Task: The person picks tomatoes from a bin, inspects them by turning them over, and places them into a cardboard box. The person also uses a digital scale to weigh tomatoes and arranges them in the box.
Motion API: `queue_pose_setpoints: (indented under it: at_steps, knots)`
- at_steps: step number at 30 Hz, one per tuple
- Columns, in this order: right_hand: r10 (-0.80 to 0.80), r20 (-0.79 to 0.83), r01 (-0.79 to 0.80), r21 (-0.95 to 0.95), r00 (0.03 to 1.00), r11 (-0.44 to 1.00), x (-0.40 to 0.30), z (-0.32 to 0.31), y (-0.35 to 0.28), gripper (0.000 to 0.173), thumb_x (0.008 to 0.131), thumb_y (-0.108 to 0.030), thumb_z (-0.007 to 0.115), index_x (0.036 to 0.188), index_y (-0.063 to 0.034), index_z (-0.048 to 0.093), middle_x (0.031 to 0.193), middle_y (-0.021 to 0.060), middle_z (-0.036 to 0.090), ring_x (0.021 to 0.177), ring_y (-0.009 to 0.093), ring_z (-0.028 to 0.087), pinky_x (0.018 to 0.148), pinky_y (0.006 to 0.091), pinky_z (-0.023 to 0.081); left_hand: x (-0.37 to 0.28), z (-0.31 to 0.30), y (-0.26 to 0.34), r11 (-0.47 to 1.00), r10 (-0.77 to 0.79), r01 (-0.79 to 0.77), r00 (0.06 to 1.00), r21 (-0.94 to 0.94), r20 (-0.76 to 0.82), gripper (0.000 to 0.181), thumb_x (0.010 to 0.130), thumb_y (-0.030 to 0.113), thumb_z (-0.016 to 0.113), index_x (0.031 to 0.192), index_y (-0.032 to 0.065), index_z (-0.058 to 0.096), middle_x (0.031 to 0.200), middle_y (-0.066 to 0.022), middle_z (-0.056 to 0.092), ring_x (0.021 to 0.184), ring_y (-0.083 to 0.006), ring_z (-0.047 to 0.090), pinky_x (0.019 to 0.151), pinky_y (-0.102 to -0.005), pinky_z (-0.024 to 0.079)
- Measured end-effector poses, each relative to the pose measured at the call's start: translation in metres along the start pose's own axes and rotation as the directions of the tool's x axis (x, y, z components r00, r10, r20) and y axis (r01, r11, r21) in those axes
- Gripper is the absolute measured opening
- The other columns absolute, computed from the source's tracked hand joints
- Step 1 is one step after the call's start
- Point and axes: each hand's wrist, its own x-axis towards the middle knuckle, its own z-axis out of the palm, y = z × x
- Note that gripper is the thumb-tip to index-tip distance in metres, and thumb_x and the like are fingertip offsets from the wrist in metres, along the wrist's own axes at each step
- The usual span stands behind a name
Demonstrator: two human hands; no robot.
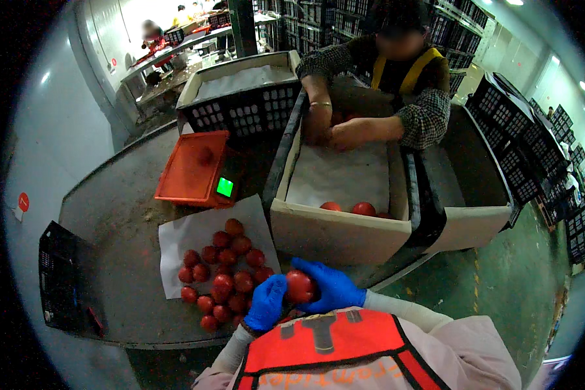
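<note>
A large round red fruit [301, 287] is held close to my body by my right hand [335, 288], in a blue glove, its fingers spread around the fruit's right side. My left hand [267, 302], also blue-gloved, has its fingers curled against the left side of that fruit. Whether anything is pinched in those left fingers is hidden. Left of my hands, several smaller-looking red fruits [223, 282] lie in a loose heap, partly on a white paper sheet [175, 239] and partly on the grey table [122, 273].
An orange scale [192, 168] with a lit green display stands behind the paper. Beyond my hands is a paper-lined crate [341, 234] with several red fruits, a co-worker's hands [339, 134] inside it. Other crates include a black one [61, 282] at left and another lined crate [477, 226] at right.
</note>
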Motion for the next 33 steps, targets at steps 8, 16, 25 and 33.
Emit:
queue_pose_setpoints:
  at_steps: [8, 16, 25, 33]
  knots:
    - [0.016, -0.298, 0.131, 0.467, 0.954, 0.875, 0.002, -0.148, -0.039, 0.093, 0.059, -0.023, 0.086, 0.137, -0.0080, 0.037, 0.133, 0.0125, 0.046, 0.125, 0.026, 0.044, 0.105, 0.0397, 0.034, 0.030, -0.004, 0.004, 0.852, -0.303, 0.327, 0.945, -0.410, 0.123, 0.029, 0.094, 0.020, 0.052, 0.116, 0.0002, 0.057, 0.107, -0.0088, 0.063, 0.092, -0.0143, 0.059, 0.081, -0.0275, 0.048]
    - [0.262, -0.002, -0.260, 0.106, 0.965, 0.960, 0.120, -0.210, 0.008, 0.076, 0.065, -0.028, 0.081, 0.129, -0.0045, 0.046, 0.117, 0.0109, 0.056, 0.109, 0.020, 0.054, 0.095, 0.0345, 0.043, 0.047, 0.009, -0.039, 0.914, -0.268, 0.318, 0.939, -0.253, 0.214, 0.031, 0.093, 0.017, 0.053, 0.118, -0.0004, 0.057, 0.111, -0.0103, 0.063, 0.100, -0.0166, 0.059, 0.087, -0.0289, 0.046]
    - [0.289, 0.223, -0.255, -0.170, 0.931, 0.952, 0.176, -0.118, 0.052, 0.072, 0.073, -0.039, 0.073, 0.127, -0.0002, 0.046, 0.119, 0.0185, 0.057, 0.107, 0.029, 0.058, 0.093, 0.0369, 0.045, 0.058, -0.013, -0.040, 0.865, -0.439, 0.470, 0.878, -0.177, 0.190, 0.029, 0.092, 0.015, 0.053, 0.117, 0.0001, 0.058, 0.112, -0.0110, 0.063, 0.103, -0.0170, 0.058, 0.090, -0.0292, 0.044]
    - [0.410, 0.474, -0.236, -0.385, 0.779, 0.892, 0.191, -0.137, 0.040, 0.060, 0.085, -0.050, 0.054, 0.129, -0.0107, 0.048, 0.107, 0.0215, 0.062, 0.096, 0.035, 0.062, 0.083, 0.0412, 0.048, 0.062, -0.014, -0.063, 0.834, -0.446, 0.483, 0.875, -0.268, 0.187, 0.029, 0.092, 0.015, 0.053, 0.118, 0.0006, 0.056, 0.111, -0.0101, 0.062, 0.104, -0.0165, 0.057, 0.089, -0.0298, 0.045]
